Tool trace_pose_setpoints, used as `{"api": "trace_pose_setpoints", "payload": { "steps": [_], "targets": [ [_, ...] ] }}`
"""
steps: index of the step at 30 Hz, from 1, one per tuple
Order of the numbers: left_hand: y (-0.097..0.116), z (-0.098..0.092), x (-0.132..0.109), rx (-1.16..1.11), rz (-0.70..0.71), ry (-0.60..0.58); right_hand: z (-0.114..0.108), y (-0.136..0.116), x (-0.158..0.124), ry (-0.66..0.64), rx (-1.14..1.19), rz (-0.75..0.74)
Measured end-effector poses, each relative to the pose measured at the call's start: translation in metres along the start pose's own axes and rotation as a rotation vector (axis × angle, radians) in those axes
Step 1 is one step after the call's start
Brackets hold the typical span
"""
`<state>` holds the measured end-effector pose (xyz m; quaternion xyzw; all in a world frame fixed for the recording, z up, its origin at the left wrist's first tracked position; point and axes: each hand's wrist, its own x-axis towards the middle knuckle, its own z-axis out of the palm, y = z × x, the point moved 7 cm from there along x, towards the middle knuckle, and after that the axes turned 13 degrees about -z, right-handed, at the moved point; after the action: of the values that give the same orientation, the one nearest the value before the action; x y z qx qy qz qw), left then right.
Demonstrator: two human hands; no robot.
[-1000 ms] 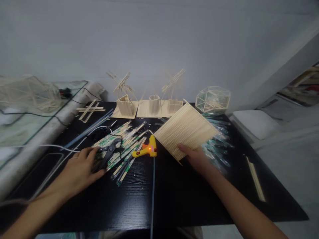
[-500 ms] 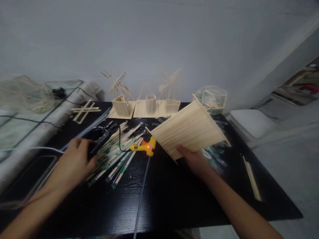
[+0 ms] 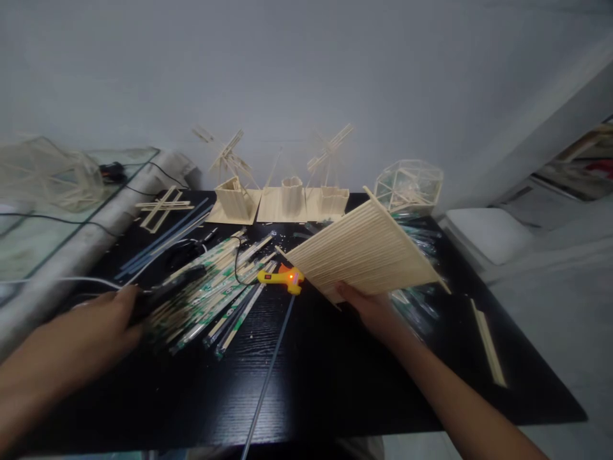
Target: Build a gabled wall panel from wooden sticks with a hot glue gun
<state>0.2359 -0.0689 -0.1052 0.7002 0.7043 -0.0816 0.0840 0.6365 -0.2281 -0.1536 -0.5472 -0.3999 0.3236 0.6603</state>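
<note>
My right hand (image 3: 371, 308) grips the near edge of a flat square panel of wooden sticks (image 3: 361, 252) and holds it tilted above the black table (image 3: 335, 383). My left hand (image 3: 90, 335), blurred by motion, is closed on the black handles of a cutter (image 3: 165, 291) that lies over a heap of wrapped chopsticks (image 3: 218, 291). A yellow glue gun (image 3: 282, 278) with a lit red switch rests between the two hands, its cable (image 3: 268, 377) running toward me.
Small stick windmill models (image 3: 282, 191) and a clear faceted box (image 3: 407, 185) stand along the back edge. Crossed sticks (image 3: 163, 207) lie back left. Loose sticks (image 3: 488, 342) lie at the right. A glass surface (image 3: 48, 217) with cables sits left.
My left hand has drawn back toward me and leftward with the black cutter. My right hand has lifted and tilted the stick panel further off the table.
</note>
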Motion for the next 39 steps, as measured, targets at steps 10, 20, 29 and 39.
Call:
{"api": "trace_pose_setpoints", "payload": {
  "steps": [10, 20, 29, 39],
  "targets": [
    [0.123, 0.011, -0.031, -0.425, 0.363, -0.017, -0.01, 0.007, -0.016, 0.04, -0.287, -0.203],
    [0.158, 0.045, -0.028, -0.655, 0.479, -0.011, 0.015, -0.014, -0.025, -0.408, -0.511, -0.819],
    [0.154, 0.063, -0.027, -0.652, 0.494, 0.025, 0.019, -0.005, -0.027, -0.451, -0.534, -0.78],
    [0.149, 0.061, -0.021, -0.758, 0.42, -0.037, 0.001, 0.017, -0.017, 0.03, -0.286, -0.211]
  ]
}}
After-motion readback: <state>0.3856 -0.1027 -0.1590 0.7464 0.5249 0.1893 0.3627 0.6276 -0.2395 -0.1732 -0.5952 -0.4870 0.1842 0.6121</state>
